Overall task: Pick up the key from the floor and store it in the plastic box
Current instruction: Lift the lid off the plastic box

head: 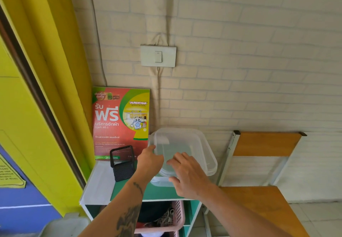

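A clear plastic box (159, 182) stands on the green top of a small shelf unit (159, 193). Its clear lid (187, 144) sits tilted above the box, raised at the front. My left hand (149, 160) holds the lid's left edge with its fingertips. My right hand (187, 174) has its fingers spread on top of the lid's front edge and its thumb under it. No key is in view; the inside of both hands is hidden.
A black mesh pen holder (123, 162) stands just left of the box. A red and green poster (121, 122) leans on the brick wall behind. A pink basket (177, 218) fills the shelf below. A wooden chair (262, 172) stands to the right.
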Tool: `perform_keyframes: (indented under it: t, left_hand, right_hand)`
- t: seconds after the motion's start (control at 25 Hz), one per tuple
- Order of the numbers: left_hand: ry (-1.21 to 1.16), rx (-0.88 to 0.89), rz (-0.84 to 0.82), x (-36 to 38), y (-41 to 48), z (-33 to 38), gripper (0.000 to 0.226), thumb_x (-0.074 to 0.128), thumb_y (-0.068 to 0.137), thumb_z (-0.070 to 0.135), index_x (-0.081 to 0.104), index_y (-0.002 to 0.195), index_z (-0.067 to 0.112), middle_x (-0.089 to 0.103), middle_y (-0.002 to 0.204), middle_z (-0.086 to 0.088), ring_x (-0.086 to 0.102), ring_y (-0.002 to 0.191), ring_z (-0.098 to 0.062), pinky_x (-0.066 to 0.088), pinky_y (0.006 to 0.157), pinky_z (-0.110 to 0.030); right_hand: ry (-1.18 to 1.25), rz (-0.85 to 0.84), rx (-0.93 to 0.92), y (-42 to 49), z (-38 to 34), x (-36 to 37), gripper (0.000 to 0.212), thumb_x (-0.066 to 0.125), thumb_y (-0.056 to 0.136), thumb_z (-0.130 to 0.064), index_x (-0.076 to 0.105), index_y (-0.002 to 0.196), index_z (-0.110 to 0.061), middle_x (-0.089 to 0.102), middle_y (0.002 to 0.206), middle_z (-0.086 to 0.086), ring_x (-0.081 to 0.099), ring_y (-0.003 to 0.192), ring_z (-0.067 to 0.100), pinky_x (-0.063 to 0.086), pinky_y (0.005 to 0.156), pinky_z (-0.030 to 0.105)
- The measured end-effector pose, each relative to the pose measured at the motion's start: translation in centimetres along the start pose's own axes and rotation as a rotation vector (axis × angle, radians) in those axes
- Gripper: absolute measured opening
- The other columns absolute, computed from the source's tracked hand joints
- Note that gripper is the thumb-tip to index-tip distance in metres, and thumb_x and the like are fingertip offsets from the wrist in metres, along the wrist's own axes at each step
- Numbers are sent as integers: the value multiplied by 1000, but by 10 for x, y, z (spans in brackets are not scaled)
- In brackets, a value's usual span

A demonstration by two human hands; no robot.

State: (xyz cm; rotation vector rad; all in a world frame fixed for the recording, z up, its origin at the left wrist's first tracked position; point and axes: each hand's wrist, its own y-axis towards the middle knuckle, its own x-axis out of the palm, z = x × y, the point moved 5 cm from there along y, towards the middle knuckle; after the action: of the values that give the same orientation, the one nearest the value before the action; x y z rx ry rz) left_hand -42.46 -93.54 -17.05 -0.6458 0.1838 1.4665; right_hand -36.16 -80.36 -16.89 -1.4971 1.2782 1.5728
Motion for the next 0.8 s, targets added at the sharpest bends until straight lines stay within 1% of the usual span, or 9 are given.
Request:
perform_keyframes:
  t: [0.12, 0.24, 0.28, 0.36, 0.4, 0.48, 0.64, 0.72, 0.8]
  left_hand:
    - [-40, 9, -13, -1, 2, 0, 60, 57, 85, 10, 47, 144, 15, 69, 118, -13, 69, 94, -27, 57, 77, -32]
    - [-44, 22, -23, -2, 0, 1, 58, 56, 88, 6, 46, 145, 13, 69, 118, -12, 66, 89, -25, 54, 75, -29]
    - [-33, 26, -25, -2, -1, 1, 56, 55, 88, 6, 47, 144, 13, 70, 116, -10, 66, 87, -24, 53, 71, -26]
    - [2, 42, -22, -1, -2, 0, 51, 54, 86, 7, 56, 137, 16, 72, 103, -4, 67, 80, -21, 50, 61, -21]
    - [23, 52, -14, -1, -2, 0, 49, 53, 85, 7, 61, 132, 18, 71, 100, -2, 67, 78, -21, 49, 58, -20]
    - [55, 70, 3, 1, -4, 2, 49, 51, 84, 7, 63, 130, 19, 72, 107, -4, 67, 80, -24, 49, 57, -21]
    - [42, 106, 59, 7, -10, 11, 52, 51, 86, 7, 58, 135, 21, 67, 128, -7, 63, 81, -23, 44, 53, -17]
    - [-1, 126, 98, 13, -17, 19, 51, 54, 86, 8, 58, 135, 21, 64, 131, -2, 61, 77, -17, 43, 53, -16]
    - [-57, 153, 123, 25, -24, 29, 48, 57, 84, 8, 60, 131, 21, 66, 126, 1, 60, 70, -6, 44, 55, -17]
  right_hand:
    - [150, 74, 166, -7, 23, -9, 46, 53, 90, -37, 56, 130, -14, 52, 120, 1, 47, 111, 17, 45, 98, 35]
    - [165, 123, 478, -14, 72, -10, 53, 53, 92, -35, 44, 141, -17, 42, 141, 5, 39, 132, 23, 39, 110, 42]
    - [201, 112, 602, -18, 87, -8, 56, 55, 91, -33, 39, 143, -19, 40, 145, 4, 39, 134, 25, 41, 110, 44]
    - [428, 65, 799, -23, 111, 2, 60, 60, 87, -31, 37, 143, -24, 46, 141, 3, 49, 128, 28, 50, 103, 49]
    - [529, 47, 828, -25, 118, 7, 60, 61, 85, -30, 39, 141, -27, 52, 135, 3, 55, 123, 28, 55, 96, 50]
    - [634, 73, 823, -27, 128, 17, 61, 62, 83, -30, 40, 141, -30, 57, 134, 1, 59, 121, 27, 58, 91, 52]
    - [698, 217, 846, -37, 126, 0, 59, 62, 90, -17, 42, 146, -25, 53, 143, 2, 52, 131, 25, 52, 102, 52]
    - [726, 300, 833, -48, 135, -13, 55, 60, 92, -12, 46, 144, -23, 54, 142, 3, 52, 131, 24, 53, 101, 51]
    - [739, 379, 807, -62, 148, -26, 51, 59, 93, -11, 49, 141, -25, 58, 137, 1, 56, 126, 21, 57, 96, 46]
